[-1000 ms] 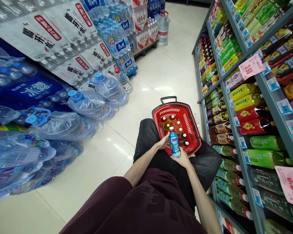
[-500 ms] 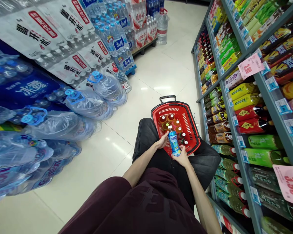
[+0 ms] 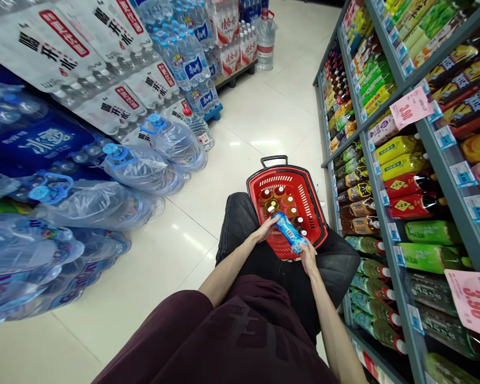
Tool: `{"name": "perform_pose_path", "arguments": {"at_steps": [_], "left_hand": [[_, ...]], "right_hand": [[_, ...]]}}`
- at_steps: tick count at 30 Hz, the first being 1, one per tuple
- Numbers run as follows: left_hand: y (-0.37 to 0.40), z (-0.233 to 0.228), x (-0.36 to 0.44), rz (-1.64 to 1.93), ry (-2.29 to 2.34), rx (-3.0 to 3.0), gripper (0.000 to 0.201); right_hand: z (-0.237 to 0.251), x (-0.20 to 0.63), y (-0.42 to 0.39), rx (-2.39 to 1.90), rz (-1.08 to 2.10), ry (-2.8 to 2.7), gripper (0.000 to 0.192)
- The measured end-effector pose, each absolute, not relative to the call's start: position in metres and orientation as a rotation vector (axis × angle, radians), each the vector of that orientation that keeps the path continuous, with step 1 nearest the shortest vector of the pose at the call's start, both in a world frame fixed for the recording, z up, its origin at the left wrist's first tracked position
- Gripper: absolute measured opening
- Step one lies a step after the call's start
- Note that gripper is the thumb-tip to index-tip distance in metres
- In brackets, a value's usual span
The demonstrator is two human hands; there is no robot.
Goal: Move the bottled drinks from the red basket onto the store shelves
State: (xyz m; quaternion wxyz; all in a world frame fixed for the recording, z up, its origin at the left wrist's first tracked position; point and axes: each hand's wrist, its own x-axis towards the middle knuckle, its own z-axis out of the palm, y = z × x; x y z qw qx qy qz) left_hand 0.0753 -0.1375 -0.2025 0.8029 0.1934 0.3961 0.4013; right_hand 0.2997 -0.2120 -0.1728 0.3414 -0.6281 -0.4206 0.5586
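A blue-labelled drink bottle (image 3: 289, 232) is held slantwise between my two hands, over the near part of a red shopping basket (image 3: 317, 226). My left hand (image 3: 266, 228) is closed round its upper left end, hiding the cap. At the lower right end, the fingers of my right hand (image 3: 308, 255) grip the bottle. A barcode on the label faces up. Inside the basket stand several capped bottles (image 3: 280, 192) with dark and amber drinks, partly covered by the held bottle.
Shelves of drink bottles (image 3: 412, 189) with price tags (image 3: 411, 108) rise close on the right. On the left, wrapped water packs (image 3: 116, 109) and large water jugs (image 3: 144, 169) stand along the tiled floor (image 3: 192, 218). The basket sits between my bent knees, its handle (image 3: 274, 158) at the far end.
The bottle has been turned in my hands, from nearly upright with its front label showing to a slant with the barcode showing. My right hand has shifted slightly right.
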Motion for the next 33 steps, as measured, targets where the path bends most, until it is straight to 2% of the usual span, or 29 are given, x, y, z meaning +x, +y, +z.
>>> {"name": "perform_pose_path", "arguments": {"at_steps": [5,10,19,24,33], "left_hand": [[-0.135,-0.201,0.074,0.928,0.863,0.392,0.076],[-0.135,-0.204,0.075,0.895,0.887,0.380,0.087],[-0.135,-0.208,0.076,0.893,0.930,0.362,0.086],[-0.135,-0.208,0.076,0.903,0.927,0.330,0.078],[-0.133,-0.204,0.074,0.991,0.936,0.239,0.072]], "right_hand": [[-0.171,0.295,-0.210,-1.524,1.658,-0.795,0.058],[-0.165,0.297,-0.208,-1.418,1.809,-0.498,0.055],[-0.168,0.297,-0.209,-1.444,1.827,-0.463,0.060],[-0.170,0.297,-0.209,-1.481,1.831,-0.502,0.063],[-0.179,0.294,-0.210,-1.546,1.562,-0.638,0.068]]}}
